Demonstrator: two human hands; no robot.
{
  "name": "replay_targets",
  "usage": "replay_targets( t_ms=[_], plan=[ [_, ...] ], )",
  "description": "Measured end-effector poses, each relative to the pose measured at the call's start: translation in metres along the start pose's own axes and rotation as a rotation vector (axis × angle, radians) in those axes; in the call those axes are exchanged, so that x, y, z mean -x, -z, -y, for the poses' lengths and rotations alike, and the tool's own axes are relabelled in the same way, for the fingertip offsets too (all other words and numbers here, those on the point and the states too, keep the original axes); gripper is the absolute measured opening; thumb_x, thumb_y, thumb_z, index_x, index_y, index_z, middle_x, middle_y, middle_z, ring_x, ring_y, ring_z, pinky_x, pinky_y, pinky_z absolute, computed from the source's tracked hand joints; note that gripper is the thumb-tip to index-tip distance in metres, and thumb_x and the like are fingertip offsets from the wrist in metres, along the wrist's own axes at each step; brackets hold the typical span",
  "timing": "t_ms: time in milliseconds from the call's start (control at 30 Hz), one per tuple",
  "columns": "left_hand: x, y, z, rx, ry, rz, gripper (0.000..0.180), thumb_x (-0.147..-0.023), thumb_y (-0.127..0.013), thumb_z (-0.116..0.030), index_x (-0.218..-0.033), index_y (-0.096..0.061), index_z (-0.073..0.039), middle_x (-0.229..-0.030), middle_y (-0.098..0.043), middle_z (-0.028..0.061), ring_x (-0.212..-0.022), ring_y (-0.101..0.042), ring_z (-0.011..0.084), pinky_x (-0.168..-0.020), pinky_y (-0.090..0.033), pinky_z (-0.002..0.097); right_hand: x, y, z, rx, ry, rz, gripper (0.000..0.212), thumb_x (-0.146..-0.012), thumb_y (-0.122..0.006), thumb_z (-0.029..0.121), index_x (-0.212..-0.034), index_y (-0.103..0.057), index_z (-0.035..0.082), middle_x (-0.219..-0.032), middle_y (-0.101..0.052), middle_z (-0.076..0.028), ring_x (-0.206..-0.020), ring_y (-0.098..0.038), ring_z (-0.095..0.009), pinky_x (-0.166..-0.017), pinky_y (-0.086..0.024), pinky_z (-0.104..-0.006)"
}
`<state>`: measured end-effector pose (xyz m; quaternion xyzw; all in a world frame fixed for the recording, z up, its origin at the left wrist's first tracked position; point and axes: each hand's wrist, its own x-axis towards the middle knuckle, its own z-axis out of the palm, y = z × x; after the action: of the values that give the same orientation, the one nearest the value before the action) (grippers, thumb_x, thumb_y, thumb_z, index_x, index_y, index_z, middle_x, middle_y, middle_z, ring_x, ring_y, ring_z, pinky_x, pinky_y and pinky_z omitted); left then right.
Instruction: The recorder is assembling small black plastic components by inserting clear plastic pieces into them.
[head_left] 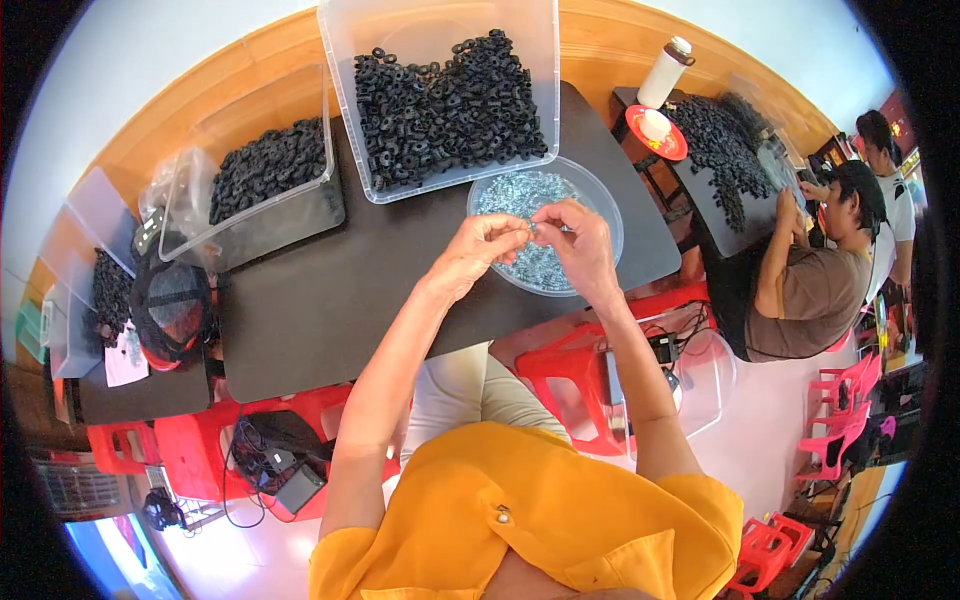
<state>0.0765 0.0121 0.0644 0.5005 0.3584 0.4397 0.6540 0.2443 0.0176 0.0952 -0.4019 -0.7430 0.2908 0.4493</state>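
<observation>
My left hand (478, 248) and my right hand (578, 245) meet over a round clear tub (611, 225). The tub holds a heap of small, shiny, silvery pieces (545, 272). Thumb and forefinger are pinched together on both hands, and the fingertips nearly touch. Something tiny seems to sit between them, too small to name. Just beyond stands a large clear plastic bin (547, 70) with many small black ring-like parts (445, 115), tilted toward me.
Another clear bin (230, 235) of black parts stands left on the dark table (300, 330). Red stools (570, 375) are below the table edge. At right, a person (815, 270) works at another table with black parts, a white bottle (665, 75) and a red plate (678, 145).
</observation>
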Motion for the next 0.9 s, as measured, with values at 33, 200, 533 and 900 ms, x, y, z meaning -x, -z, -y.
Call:
replay_targets(
  t_ms=[33,200,533,900],
  plan=[
    [0.000,-0.001,-0.001,-0.002,0.000,0.002,0.019,-0.085,-0.060,-0.022,-0.093,-0.064,-0.006,-0.082,-0.060,-0.0010,-0.069,-0.050,0.0051,-0.064,-0.042,0.0195,0.001,-0.001,0.001,0.010,0.015,-0.018,0.010,-0.076,-0.058,-0.004,-0.085,-0.059,-0.001,-0.077,-0.059,-0.009,-0.064,-0.062,-0.016,-0.056,-0.050,-0.0246],
    [-0.001,-0.008,0.000,-0.159,-0.106,-0.066,0.015,-0.082,-0.063,-0.017,-0.086,-0.064,-0.003,-0.070,-0.056,-0.0022,-0.060,-0.046,0.0046,-0.054,-0.037,0.0207,0.004,-0.005,0.008,0.070,0.062,-0.067,0.007,-0.076,-0.059,-0.003,-0.082,-0.059,0.000,-0.076,-0.058,-0.010,-0.065,-0.062,-0.018,-0.055,-0.050,-0.0252],
    [0.011,-0.007,0.004,-0.239,-0.204,-0.144,0.009,-0.079,-0.065,-0.010,-0.084,-0.064,-0.003,-0.068,-0.056,-0.0033,-0.058,-0.045,0.0032,-0.052,-0.037,0.0195,0.013,-0.001,-0.006,-0.267,-0.122,-0.018,0.009,-0.076,-0.061,-0.004,-0.084,-0.061,-0.002,-0.079,-0.063,-0.006,-0.073,-0.061,-0.011,-0.064,-0.050,-0.0235],
    [0.024,-0.011,0.000,-0.291,-0.313,-0.220,0.011,-0.078,-0.067,-0.011,-0.084,-0.065,-0.003,-0.071,-0.055,-0.0007,-0.057,-0.044,0.0044,-0.052,-0.037,0.0199,0.021,-0.005,0.010,-0.315,-0.212,0.042,0.006,-0.082,-0.056,-0.001,-0.088,-0.057,-0.003,-0.077,-0.060,-0.005,-0.071,-0.060,-0.011,-0.066,-0.052,-0.0239]
  ],
)
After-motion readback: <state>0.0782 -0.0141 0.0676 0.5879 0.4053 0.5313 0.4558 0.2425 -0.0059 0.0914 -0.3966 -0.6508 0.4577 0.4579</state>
